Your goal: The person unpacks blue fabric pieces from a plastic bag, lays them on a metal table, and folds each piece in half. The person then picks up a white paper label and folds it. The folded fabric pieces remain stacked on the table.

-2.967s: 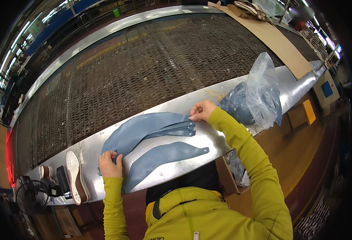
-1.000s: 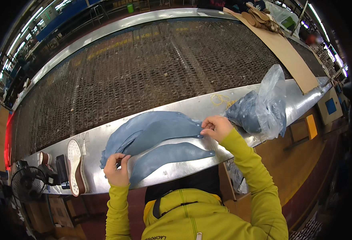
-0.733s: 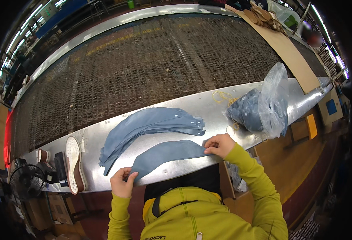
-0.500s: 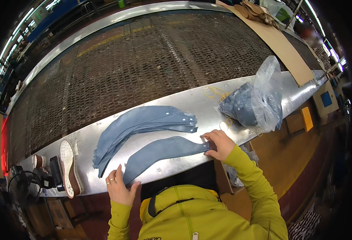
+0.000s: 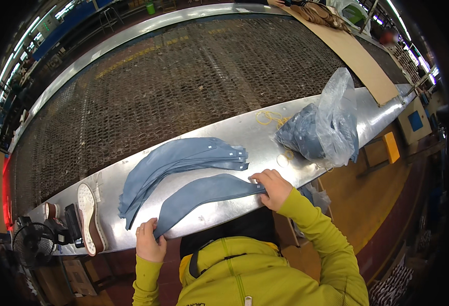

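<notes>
Head view: best align curved blue pieces [image 5: 204,196] nearside of the fanned stack [image 5: 166,160] without creasing, with left grip [image 5: 149,242] and right grip [image 5: 276,189] narrow about opposite ends, unclear whether pinching.

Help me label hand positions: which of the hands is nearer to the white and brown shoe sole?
Left. The left hand is right of the shoe sole, at the nearer blue strip's left end; the right hand is much farther right, at that strip's other end.

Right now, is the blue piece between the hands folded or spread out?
Spread out: the blue piece lies flat on the metal ledge, its long curve showing.
</notes>
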A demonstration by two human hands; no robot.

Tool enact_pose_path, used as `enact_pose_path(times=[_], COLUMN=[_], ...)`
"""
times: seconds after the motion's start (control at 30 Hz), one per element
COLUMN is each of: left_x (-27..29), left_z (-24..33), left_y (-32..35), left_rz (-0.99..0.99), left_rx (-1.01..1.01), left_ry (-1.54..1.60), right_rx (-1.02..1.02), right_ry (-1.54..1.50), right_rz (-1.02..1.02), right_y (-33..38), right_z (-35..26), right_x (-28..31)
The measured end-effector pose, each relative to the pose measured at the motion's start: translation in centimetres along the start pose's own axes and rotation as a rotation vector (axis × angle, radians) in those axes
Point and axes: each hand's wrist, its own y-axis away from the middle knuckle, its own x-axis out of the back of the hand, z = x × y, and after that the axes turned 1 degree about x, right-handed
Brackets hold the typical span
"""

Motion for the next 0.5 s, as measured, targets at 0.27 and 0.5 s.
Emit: enact_pose_path(times=[0.27,0.5], left_x=[0.06,0.51], left_z=[0.61,0.00], left_y=[-0.32,-0.64], left_rz=[-0.002,-0.076], left_rx=[-0.004,-0.053], left_ry=[-0.015,-0.018], right_rx=[0.055,0.036], right_ry=[0.024,-0.066], right_rz=[-0.025,-0.121], right_y=[-0.12,-0.98], right_z=[0.18,0.79], right_x=[0.05,0.86])
